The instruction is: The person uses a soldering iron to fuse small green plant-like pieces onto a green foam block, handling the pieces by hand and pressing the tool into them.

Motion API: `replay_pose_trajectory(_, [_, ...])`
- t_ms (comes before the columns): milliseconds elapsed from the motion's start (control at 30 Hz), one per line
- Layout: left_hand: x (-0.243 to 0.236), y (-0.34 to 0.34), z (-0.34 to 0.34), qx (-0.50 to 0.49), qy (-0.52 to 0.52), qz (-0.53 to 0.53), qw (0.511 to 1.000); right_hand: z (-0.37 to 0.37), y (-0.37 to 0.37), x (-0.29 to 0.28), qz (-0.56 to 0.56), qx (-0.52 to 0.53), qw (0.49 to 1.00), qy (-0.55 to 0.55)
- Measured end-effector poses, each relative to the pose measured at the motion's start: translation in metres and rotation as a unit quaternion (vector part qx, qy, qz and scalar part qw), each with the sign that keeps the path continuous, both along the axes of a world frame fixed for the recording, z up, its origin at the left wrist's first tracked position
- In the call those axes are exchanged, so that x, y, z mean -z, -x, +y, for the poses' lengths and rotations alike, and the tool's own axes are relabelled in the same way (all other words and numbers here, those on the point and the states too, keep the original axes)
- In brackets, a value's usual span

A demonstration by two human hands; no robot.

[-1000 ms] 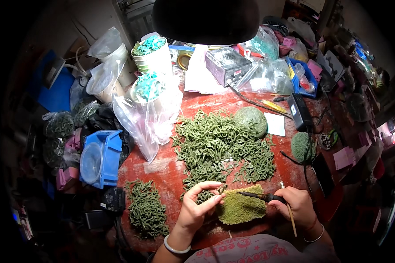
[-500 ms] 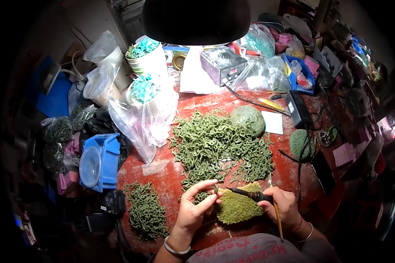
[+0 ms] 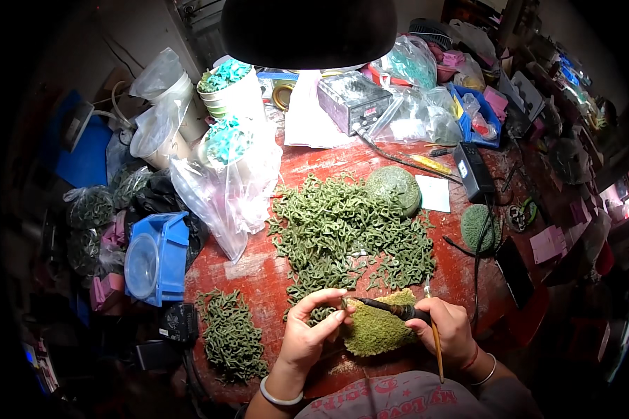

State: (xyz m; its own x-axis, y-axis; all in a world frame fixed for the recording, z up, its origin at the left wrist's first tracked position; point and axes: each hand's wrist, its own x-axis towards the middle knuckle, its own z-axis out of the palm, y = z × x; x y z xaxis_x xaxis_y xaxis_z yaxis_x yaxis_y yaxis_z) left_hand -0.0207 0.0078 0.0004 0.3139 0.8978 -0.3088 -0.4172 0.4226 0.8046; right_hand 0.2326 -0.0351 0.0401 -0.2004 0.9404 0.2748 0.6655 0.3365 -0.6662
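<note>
My left hand has thumb and index finger closed on a small dark green curled piece, the other fingers bent. In my right hand is a black soldering-iron-like pen, its tip pointing left and close to that piece; I cannot tell whether they touch. A thin wooden-handled brush also sits between the right fingers, pointing toward me. Below both hands lies a rough yellow-green pad. Beyond the hands spreads a large heap of green curled pieces, and a smaller heap lies at left.
A green round block stands behind the large heap, another to its right. A control box with a cable is at the back. Bagged tubs and a blue bin line the left; a phone lies right.
My right hand has shifted slightly left, with the pen and brush in it. The left hand keeps its pinch in nearly the same place.
</note>
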Motion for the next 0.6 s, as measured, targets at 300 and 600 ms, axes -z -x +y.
replay_pose_trajectory(300, [-0.001, 0.0, 0.0, 0.005, -0.004, -0.001, 1.0, 0.001, 0.001, 0.0, -0.004, -0.001, 1.0, -0.004])
replay_pose_trajectory(600, [-0.001, 0.002, 0.001, 0.011, 0.005, -0.011, 1.0, 0.001, -0.011, 0.003, 0.104, 0.094, 0.99, 0.015])
